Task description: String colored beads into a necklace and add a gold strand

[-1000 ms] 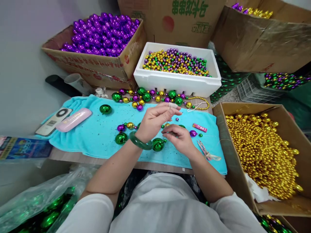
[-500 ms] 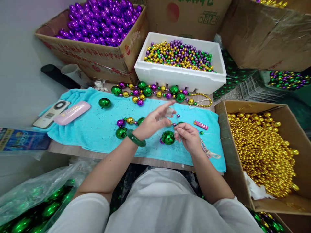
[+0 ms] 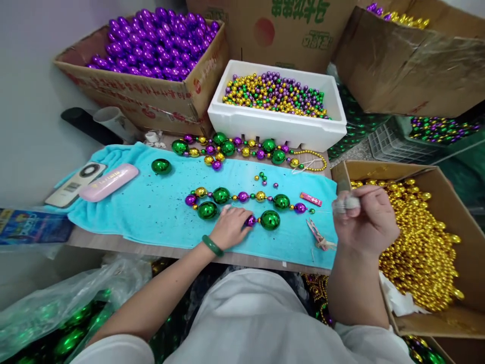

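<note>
Far left, a smooth pink case [image 3: 109, 182] lies on the rumpled, fluffy blue towel [image 3: 159, 217] covering the bench [image 3: 91, 238]; then a loose, glossy green bead [image 3: 161, 166]. Now the bead string [image 3: 222, 195], folded at its left end, long axis running left to right, mirror-bright round and oval beads in green, gold and purple. The left hand [image 3: 230, 227], clearly nearer, is right on its near run, fingers loosely bent at a purple bead; gripping or just resting, I can't tell. Past the string's right end, snips [image 3: 320, 235], and the right hand [image 3: 366, 217], raised well apart from it, fingers curled closed; whatever's pinched there, I can't make out. Behind that, gold beads [image 3: 413, 253] fill a matte cardboard box [image 3: 390, 168].
</note>
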{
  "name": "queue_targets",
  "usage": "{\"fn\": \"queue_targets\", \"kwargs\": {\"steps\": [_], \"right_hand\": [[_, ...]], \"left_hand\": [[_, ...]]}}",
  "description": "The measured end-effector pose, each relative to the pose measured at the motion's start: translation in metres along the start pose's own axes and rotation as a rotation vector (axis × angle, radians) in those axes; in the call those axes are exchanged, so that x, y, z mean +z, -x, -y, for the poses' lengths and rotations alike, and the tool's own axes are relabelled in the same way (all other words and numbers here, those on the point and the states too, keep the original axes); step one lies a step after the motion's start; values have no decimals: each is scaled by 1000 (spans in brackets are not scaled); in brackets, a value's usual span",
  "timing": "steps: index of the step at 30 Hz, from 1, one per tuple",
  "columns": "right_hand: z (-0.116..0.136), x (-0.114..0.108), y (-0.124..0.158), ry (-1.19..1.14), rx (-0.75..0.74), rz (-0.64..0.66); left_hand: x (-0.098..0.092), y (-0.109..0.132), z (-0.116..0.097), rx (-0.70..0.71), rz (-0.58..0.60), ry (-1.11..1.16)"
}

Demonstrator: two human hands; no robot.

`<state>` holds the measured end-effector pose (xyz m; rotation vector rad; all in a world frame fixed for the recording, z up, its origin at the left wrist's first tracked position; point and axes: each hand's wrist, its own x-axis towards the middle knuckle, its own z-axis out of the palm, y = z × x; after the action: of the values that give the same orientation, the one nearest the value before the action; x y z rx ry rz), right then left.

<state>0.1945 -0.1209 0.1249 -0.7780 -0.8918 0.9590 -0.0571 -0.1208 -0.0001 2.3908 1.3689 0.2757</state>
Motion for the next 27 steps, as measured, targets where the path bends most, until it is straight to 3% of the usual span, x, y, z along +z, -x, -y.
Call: {"fn": "queue_targets", "kwargs": {"steps": [7,15,20,27], "right_hand": [[-7,-32,-4,90,17,-96],[-44,-75,10,292,214,-191],[-53,-97,12,349,192,-256],[-38,-110,6,368,139,-323]], "left_hand": [[-18,26,59,-44,-55,-273],[-54,48,131,-147,28,-330],[-61,52,145,-173,11,-318],[-65,46,138,-125,63,-450]]}}
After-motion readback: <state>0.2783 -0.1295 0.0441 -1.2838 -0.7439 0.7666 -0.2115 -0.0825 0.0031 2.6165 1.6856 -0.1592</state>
